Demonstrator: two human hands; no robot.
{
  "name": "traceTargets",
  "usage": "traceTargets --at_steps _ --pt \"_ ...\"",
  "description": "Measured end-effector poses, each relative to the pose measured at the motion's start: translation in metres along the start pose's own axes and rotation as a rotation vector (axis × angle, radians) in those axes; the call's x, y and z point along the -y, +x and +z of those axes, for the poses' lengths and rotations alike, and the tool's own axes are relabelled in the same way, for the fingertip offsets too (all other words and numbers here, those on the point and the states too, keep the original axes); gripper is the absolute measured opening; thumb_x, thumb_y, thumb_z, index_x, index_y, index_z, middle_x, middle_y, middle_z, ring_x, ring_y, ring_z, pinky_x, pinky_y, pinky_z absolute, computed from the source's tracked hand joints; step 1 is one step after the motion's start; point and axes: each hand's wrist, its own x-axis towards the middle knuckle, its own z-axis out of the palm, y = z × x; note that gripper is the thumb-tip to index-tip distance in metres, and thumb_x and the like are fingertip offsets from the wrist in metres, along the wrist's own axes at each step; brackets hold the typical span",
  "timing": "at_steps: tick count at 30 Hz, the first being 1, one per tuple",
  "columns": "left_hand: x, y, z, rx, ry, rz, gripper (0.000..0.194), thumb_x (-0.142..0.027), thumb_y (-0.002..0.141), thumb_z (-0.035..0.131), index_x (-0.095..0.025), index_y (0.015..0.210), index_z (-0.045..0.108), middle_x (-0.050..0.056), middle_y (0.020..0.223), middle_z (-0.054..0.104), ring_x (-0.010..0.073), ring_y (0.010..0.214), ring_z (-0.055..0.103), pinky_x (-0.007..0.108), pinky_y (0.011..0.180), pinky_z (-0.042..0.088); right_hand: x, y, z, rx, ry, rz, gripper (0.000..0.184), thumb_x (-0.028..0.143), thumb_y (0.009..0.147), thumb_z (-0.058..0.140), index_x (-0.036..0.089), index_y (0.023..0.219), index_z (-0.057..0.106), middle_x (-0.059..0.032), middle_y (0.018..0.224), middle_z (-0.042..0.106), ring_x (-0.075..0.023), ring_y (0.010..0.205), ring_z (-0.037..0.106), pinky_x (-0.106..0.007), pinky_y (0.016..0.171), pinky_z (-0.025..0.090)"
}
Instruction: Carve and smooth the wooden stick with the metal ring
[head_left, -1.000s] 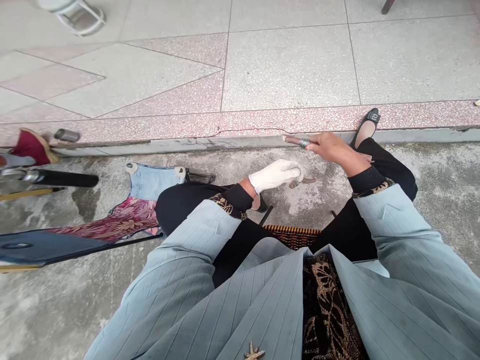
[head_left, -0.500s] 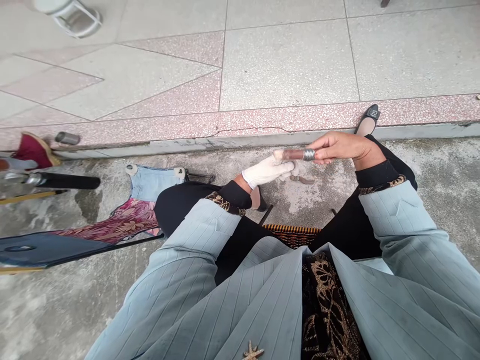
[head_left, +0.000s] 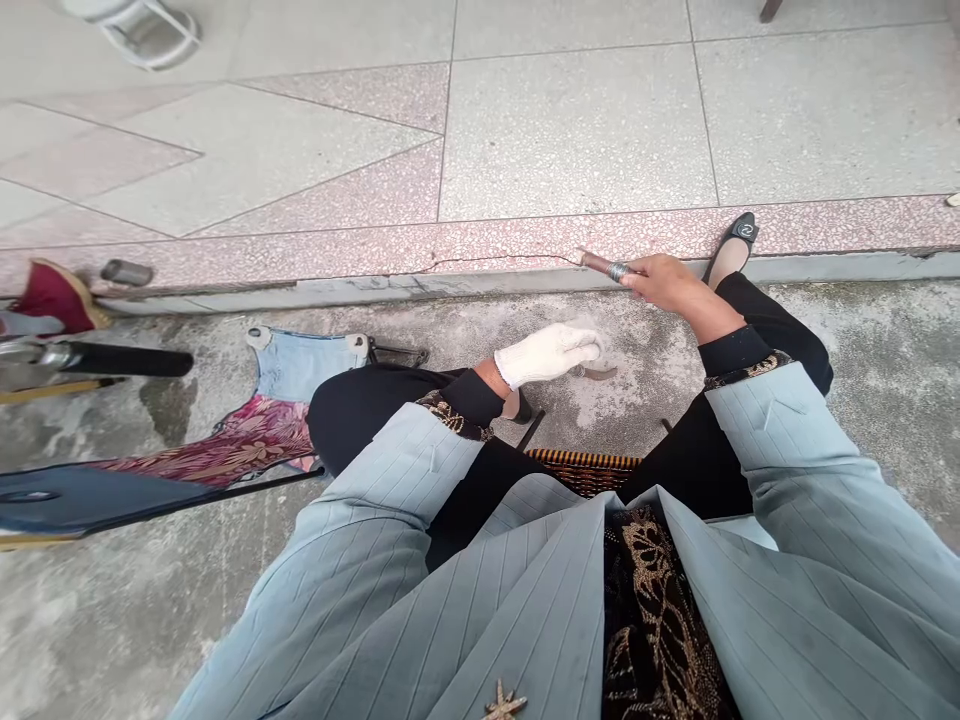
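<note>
My right hand [head_left: 667, 285] is bare and closed around one end of a brown rod-like tool [head_left: 598, 264] with silver wire wound about it. The tool points up and left, its far end over the pink edge of the step. My left hand [head_left: 551, 354] wears a white knitted glove, and its fingers are curled together over the concrete between my knees. What they hold, if anything, is hidden. A thin, curved brownish piece [head_left: 600, 375] shows just below the gloved fingertips; whether it is held or lies on the ground I cannot tell.
A low terrazzo step [head_left: 360, 262] runs across in front of me. At left are a folding chair with denim and floral fabric [head_left: 262, 425], a black tube [head_left: 131, 360], a small metal cylinder [head_left: 127, 272] and someone's red shoe [head_left: 56, 297]. A woven seat [head_left: 585, 470] is under me.
My right hand has raised the tool up and away from the gloved hand, tilting it. My left hand has moved slightly right and down, its fingers now apart from the tool.
</note>
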Motion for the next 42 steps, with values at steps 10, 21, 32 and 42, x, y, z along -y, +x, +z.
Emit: traceTargets --at_steps 10,21,32,42 --pt "0.011 -0.011 -0.028 -0.257 0.100 -0.110 0.034 -0.037 0.092 0.042 -0.014 0.092 0.067 0.002 0.084 0.067 0.0158 0.078 0.058 0.025 0.076 0.042 0.021 -0.016 0.011 0.814 -0.158 -0.309 0.024 0.034 0.090 0.058 0.014 0.088 0.072 -0.0030 0.069 0.062 -0.0132 0.060 0.050 -0.027 0.060 0.034" --pt "0.015 0.001 0.003 -0.171 -0.263 -0.139 0.040 -0.046 0.096 0.040 -0.014 0.088 0.062 0.000 0.068 0.056 0.0106 0.058 0.047 0.023 0.059 0.038 0.010 -0.036 -0.029 0.397 0.731 -0.340 0.046 0.059 0.086 0.065 0.013 0.093 0.067 -0.0005 0.069 0.059 -0.0074 0.054 0.042 -0.023 0.052 0.032" --pt "0.002 0.004 0.015 0.005 -0.018 0.017 0.036 -0.041 0.096 0.040 -0.016 0.088 0.064 0.001 0.077 0.062 0.0133 0.070 0.054 0.025 0.070 0.039 0.009 -0.002 0.004 0.223 -0.155 -0.030 0.029 0.038 0.092 0.056 0.014 0.088 0.071 -0.0080 0.076 0.066 -0.0158 0.064 0.054 -0.028 0.059 0.035" --pt "0.024 0.004 -0.007 -0.315 -0.154 -0.172 0.030 -0.043 0.088 0.053 -0.017 0.079 0.063 0.001 0.067 0.060 0.0137 0.063 0.051 0.026 0.062 0.039 0.020 -0.022 0.000 0.936 0.075 -0.408 0.032 0.046 0.089 0.059 0.015 0.089 0.070 0.0011 0.066 0.059 -0.0094 0.056 0.047 -0.024 0.057 0.035"
